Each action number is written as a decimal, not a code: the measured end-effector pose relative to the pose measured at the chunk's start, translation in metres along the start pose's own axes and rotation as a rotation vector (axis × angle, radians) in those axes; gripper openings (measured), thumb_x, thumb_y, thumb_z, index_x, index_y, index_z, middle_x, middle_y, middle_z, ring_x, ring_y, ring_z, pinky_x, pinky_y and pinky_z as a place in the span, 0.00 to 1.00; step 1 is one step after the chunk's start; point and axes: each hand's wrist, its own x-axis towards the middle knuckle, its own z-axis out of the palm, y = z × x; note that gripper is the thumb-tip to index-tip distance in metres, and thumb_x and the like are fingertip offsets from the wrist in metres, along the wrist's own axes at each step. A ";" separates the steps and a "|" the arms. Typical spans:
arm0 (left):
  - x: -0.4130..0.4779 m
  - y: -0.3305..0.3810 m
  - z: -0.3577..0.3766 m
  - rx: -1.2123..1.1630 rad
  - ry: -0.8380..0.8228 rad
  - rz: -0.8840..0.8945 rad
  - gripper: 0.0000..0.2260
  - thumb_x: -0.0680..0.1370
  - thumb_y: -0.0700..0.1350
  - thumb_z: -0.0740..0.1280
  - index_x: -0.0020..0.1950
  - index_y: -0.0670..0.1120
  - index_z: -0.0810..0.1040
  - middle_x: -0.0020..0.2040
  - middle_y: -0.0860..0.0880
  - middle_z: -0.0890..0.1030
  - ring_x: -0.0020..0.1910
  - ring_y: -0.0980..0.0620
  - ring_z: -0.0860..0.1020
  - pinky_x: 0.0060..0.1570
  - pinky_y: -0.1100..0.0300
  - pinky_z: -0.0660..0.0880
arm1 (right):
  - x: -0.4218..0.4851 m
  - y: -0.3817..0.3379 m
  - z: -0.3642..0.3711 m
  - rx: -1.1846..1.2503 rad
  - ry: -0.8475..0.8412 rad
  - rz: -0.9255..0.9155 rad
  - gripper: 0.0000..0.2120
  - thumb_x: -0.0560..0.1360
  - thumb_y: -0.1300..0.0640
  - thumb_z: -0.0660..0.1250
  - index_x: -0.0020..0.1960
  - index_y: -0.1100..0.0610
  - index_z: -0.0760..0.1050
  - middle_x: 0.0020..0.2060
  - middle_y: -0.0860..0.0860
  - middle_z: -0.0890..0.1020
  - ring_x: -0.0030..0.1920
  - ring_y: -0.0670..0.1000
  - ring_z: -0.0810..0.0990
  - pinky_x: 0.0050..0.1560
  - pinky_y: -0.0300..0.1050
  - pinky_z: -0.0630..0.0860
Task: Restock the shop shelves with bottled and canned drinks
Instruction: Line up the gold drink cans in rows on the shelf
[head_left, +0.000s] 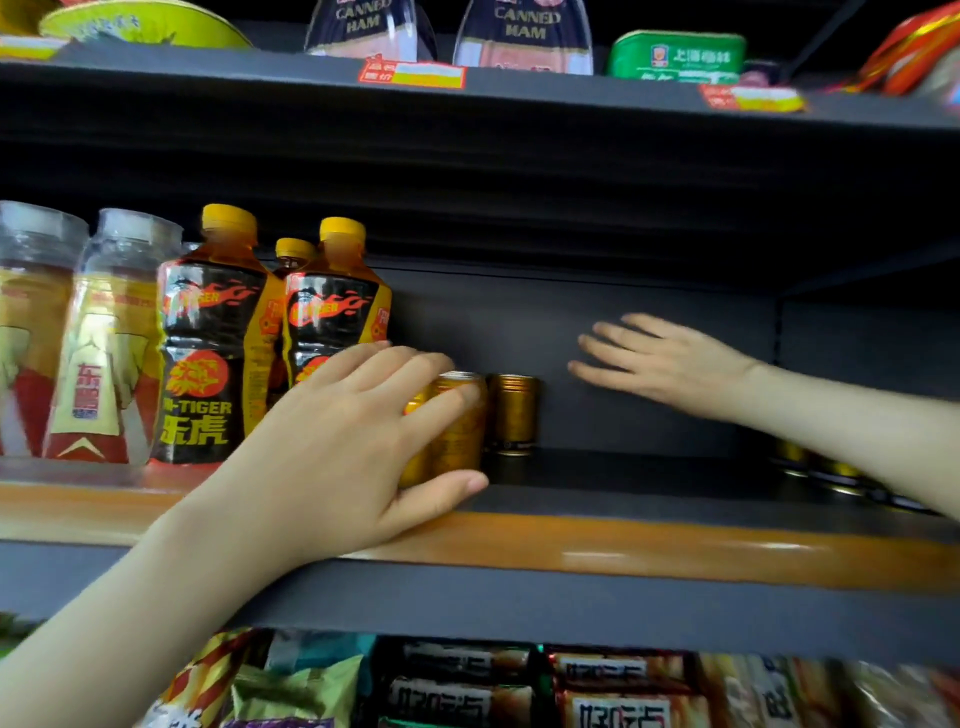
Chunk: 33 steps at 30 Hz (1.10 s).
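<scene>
My left hand (358, 441) grips a gold can (457, 431) standing near the front of the middle shelf (675, 545), fingers over its top and thumb at its base. A second gold can (514, 413) stands just behind it to the right. My right hand (660, 364) hovers with fingers spread and straight in the shelf's bare right part, holding nothing. More gold cans (831, 467) show under my right forearm, mostly hidden. Tiger drink bottles with yellow caps (218, 353) stand left of the cans.
Clear-capped bottles (104, 338) fill the far left of the shelf. The upper shelf (519, 98) carries canned ham tins (524, 36) and a green tin (675, 54). Snack packets (519, 686) lie on the shelf below.
</scene>
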 end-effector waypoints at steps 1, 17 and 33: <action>-0.002 0.004 -0.001 0.022 0.028 -0.035 0.29 0.79 0.63 0.51 0.64 0.44 0.78 0.59 0.41 0.79 0.57 0.40 0.77 0.61 0.50 0.66 | -0.021 0.001 -0.004 0.002 -0.016 0.100 0.26 0.75 0.63 0.62 0.72 0.58 0.63 0.64 0.60 0.76 0.63 0.61 0.76 0.61 0.55 0.74; 0.033 0.171 0.017 -0.316 0.157 -0.098 0.30 0.77 0.61 0.54 0.63 0.38 0.77 0.54 0.36 0.80 0.54 0.36 0.78 0.62 0.40 0.66 | -0.169 -0.003 -0.056 0.687 -0.934 1.076 0.43 0.76 0.47 0.69 0.79 0.49 0.44 0.77 0.60 0.52 0.65 0.63 0.72 0.58 0.51 0.76; 0.034 0.172 0.012 -0.190 0.149 -0.125 0.29 0.80 0.61 0.49 0.67 0.40 0.71 0.55 0.39 0.77 0.54 0.39 0.75 0.62 0.42 0.68 | -0.161 -0.003 -0.036 0.983 -0.673 1.399 0.44 0.73 0.46 0.73 0.79 0.49 0.49 0.77 0.61 0.49 0.75 0.66 0.53 0.72 0.60 0.62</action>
